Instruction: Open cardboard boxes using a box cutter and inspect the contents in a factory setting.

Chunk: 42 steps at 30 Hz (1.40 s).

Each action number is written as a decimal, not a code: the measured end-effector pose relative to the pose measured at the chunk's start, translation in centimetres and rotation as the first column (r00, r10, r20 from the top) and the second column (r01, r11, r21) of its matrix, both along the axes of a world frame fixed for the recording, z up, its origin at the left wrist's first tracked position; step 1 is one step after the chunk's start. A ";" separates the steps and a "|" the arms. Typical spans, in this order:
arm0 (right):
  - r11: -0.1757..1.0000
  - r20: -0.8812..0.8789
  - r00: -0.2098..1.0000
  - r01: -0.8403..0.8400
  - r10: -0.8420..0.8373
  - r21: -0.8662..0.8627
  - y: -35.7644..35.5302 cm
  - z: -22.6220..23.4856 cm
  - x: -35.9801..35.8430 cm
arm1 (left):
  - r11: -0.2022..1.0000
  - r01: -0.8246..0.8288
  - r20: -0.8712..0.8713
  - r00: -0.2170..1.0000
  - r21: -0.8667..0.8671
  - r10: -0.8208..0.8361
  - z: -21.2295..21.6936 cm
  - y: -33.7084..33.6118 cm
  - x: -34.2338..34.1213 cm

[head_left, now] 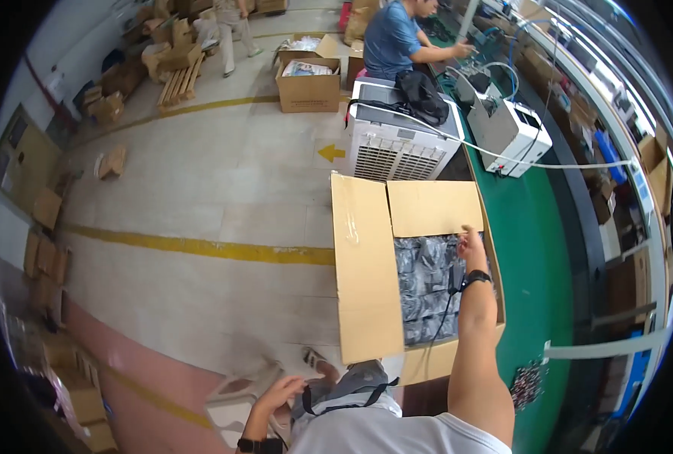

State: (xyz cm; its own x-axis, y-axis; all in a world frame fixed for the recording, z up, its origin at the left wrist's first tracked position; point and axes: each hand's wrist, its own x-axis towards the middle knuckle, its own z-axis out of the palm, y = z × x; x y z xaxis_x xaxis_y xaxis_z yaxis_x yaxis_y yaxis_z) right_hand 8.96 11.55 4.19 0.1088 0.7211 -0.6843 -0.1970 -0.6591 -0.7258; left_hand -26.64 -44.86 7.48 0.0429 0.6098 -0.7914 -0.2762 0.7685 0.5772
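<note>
Half-curled, its hold unclear, the right hand (470, 246) reaches over grey plastic-wrapped packets (429, 281), mostly leftward in an open brown cardboard carton (368, 272); the left hand (282, 392), fingers loose, hangs farther off.

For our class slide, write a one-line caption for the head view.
Right hand over an open carton of grey wrapped packages, left hand beside the body.
</note>
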 end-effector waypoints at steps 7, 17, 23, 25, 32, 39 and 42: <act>0.864 -0.391 0.910 0.307 -0.142 0.400 -1.8 3.7 -5.5 | 1.000 -0.018 -0.051 0.999 0.003 0.018 -1.6 2.3 -10.4; 0.508 0.657 0.295 -0.446 -0.694 0.737 3.2 12.1 -18.4 | 0.796 0.525 -0.539 0.783 0.303 -0.311 2.9 27.0 -19.4; 0.636 0.794 0.115 -0.534 -0.597 0.556 6.4 11.4 -21.8 | 0.605 0.639 -0.605 0.737 0.476 -0.303 6.2 41.9 -22.4; 0.663 0.805 0.110 -0.509 -0.583 0.549 7.1 11.5 -22.3 | 0.438 0.728 -0.679 0.671 0.528 -0.296 7.3 47.1 -21.9; 0.746 0.856 0.138 -0.436 -0.498 0.503 9.4 11.6 -25.0 | -0.134 0.722 -0.735 0.670 0.678 -0.109 12.4 63.8 -14.6; 0.772 0.884 0.266 -0.433 -0.384 0.465 9.8 12.3 -24.7 | -0.096 0.845 -0.830 0.484 0.525 -0.277 10.6 71.6 -5.3; 0.708 0.843 0.352 -0.461 -0.407 0.534 9.0 12.2 -24.7 | -0.107 0.892 -0.861 0.383 0.439 -0.335 10.8 72.5 -3.8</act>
State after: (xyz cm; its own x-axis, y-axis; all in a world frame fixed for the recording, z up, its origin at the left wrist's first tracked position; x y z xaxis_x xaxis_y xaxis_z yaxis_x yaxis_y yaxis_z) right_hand -15.75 20.55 16.43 0.2632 0.8612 0.4348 0.8258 0.0319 -0.5630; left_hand -30.47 27.66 18.26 0.7499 0.6610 0.0269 0.4414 -0.5301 0.7240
